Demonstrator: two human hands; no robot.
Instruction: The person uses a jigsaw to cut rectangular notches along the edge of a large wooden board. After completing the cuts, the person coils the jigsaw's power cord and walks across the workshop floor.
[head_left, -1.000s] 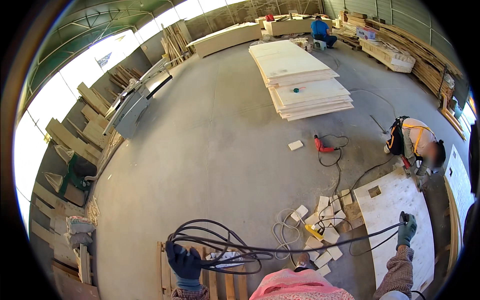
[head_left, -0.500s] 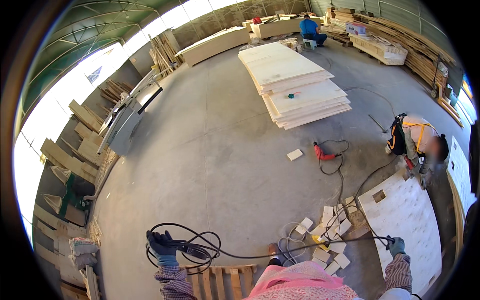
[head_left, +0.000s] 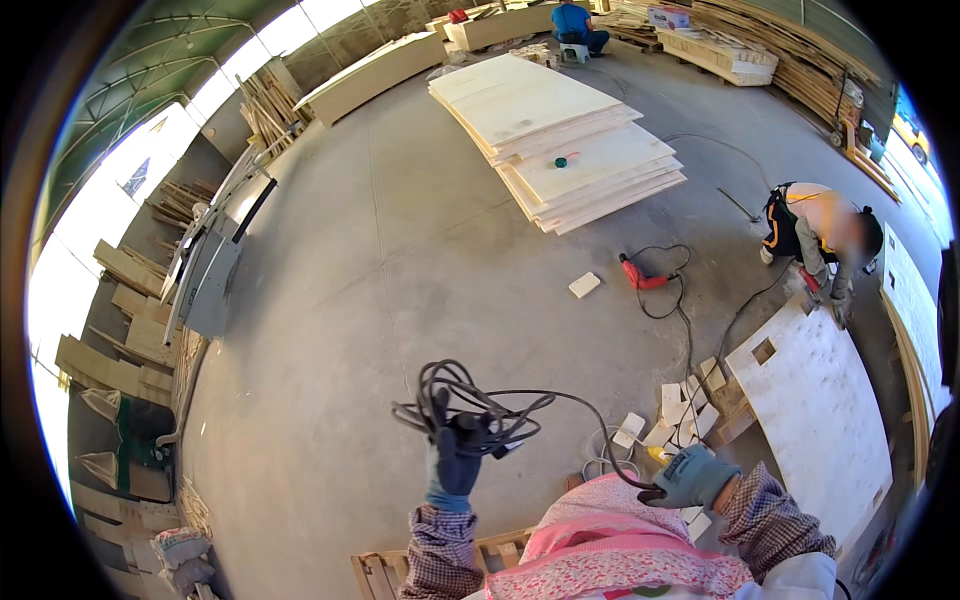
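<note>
Loops of a black power cable (head_left: 520,408) are bunched in my gloved left hand (head_left: 456,455), raised in front of me with its fingers wrapped round the coil. One length of the cable runs from the coil down to my right hand (head_left: 692,478). That hand, in a blue-grey glove, is closed on the cable close to my body. A yellow connector (head_left: 660,455) shows just behind the right hand, beside several small pale wood blocks (head_left: 665,425). A wooden pallet (head_left: 375,575) lies below my left forearm.
A person (head_left: 820,230) bends over a white board (head_left: 820,410) with a red power tool at the right. A red drill (head_left: 645,273) with its cord lies on the floor. Farther off are stacked plywood sheets (head_left: 560,140), a seated person (head_left: 575,25) and a grey machine (head_left: 215,270).
My left hand has swung up and to the right with the coil. My right hand has come in toward my body, and the cable between them now sags in a curve.
</note>
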